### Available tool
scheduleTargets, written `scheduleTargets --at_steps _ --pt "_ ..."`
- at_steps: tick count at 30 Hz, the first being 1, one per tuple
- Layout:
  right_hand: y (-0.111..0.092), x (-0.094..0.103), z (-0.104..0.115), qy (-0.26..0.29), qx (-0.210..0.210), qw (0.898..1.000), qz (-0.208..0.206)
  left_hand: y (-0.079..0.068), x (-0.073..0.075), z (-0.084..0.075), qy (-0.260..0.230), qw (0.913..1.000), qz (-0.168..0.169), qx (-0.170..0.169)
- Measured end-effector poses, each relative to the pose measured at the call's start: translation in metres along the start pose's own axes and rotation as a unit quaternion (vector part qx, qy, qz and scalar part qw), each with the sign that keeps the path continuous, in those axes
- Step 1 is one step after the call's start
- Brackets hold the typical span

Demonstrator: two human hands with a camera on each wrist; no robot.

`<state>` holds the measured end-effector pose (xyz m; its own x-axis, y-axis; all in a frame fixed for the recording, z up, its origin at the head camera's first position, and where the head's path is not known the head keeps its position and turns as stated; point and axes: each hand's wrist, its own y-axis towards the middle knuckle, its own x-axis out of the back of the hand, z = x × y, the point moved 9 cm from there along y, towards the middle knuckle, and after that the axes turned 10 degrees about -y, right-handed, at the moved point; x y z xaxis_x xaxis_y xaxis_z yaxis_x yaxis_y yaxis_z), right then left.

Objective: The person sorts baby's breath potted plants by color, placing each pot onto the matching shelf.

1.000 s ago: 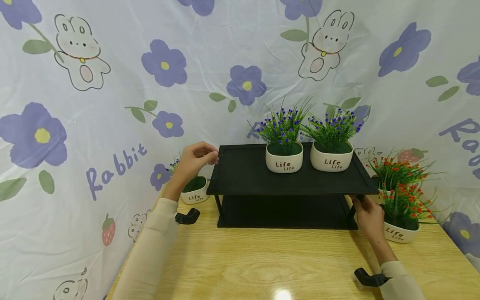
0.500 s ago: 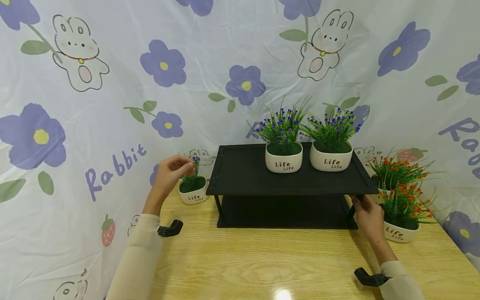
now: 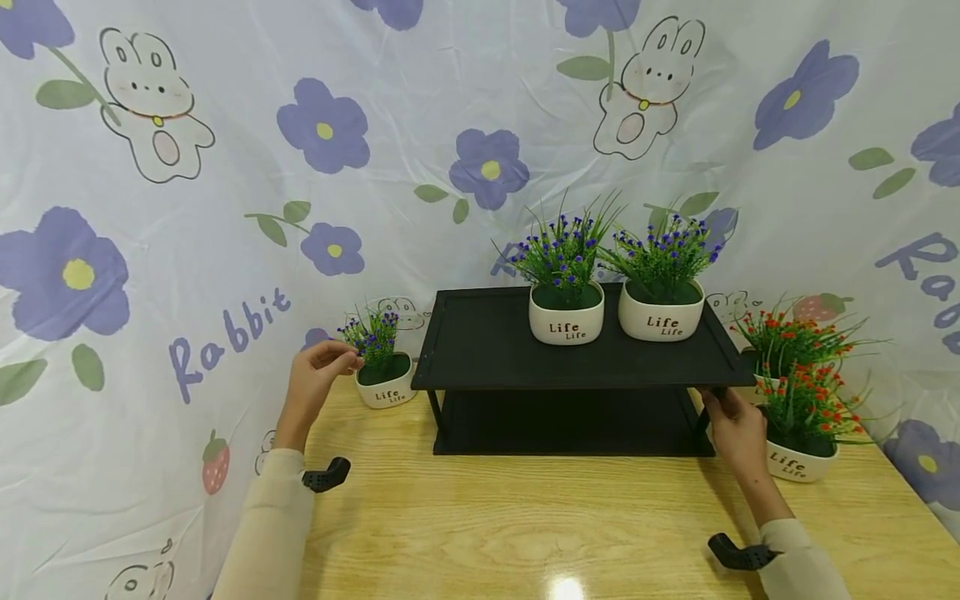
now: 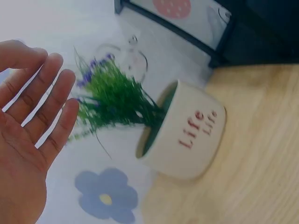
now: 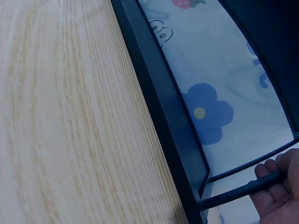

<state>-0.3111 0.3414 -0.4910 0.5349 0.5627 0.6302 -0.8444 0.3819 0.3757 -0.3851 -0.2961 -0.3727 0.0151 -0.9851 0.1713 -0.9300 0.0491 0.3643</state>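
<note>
Rack (image 3: 480,342) on wooden table (image 3: 510,521) could shift if right hand (image 3: 738,432), fingers curled round its front right post (image 5: 233,195), pulls unevenly, perhaps toppling the two white pots (image 3: 567,322) on top. It looks black, two-tiered and thin-posted. Left hand (image 3: 313,379) holds nothing, fingers loosely bent, just beside the purple-flowered plant (image 4: 187,133) on the table.

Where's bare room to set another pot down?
Free: the top of the shelf, left of its purple-flowered pots; the visible front of its lower board; the table before it. Crowded: the shelf's right end, with the right hand on its post and red-flowered pots alongside.
</note>
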Motion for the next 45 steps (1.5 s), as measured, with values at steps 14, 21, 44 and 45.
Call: scheduleTargets --at_steps 14,21,44,45 --pt "-0.001 -0.002 -0.001 0.008 -0.005 1.0 0.008 -0.012 0.02 0.051 0.056 0.9962 -0.048 0.046" --pt "-0.001 0.0 0.0 0.007 0.002 1.0 -0.004 -0.008 0.027 0.095 0.049 0.9933 -0.06 0.086" --pt "-0.001 -0.003 -0.004 0.01 -0.005 1.0 0.005 -0.002 -0.006 0.164 0.029 0.9757 0.005 0.217" --pt "-0.001 -0.003 -0.003 0.011 -0.004 1.0 0.005 -0.002 -0.008 0.165 0.025 0.9751 0.004 0.22"
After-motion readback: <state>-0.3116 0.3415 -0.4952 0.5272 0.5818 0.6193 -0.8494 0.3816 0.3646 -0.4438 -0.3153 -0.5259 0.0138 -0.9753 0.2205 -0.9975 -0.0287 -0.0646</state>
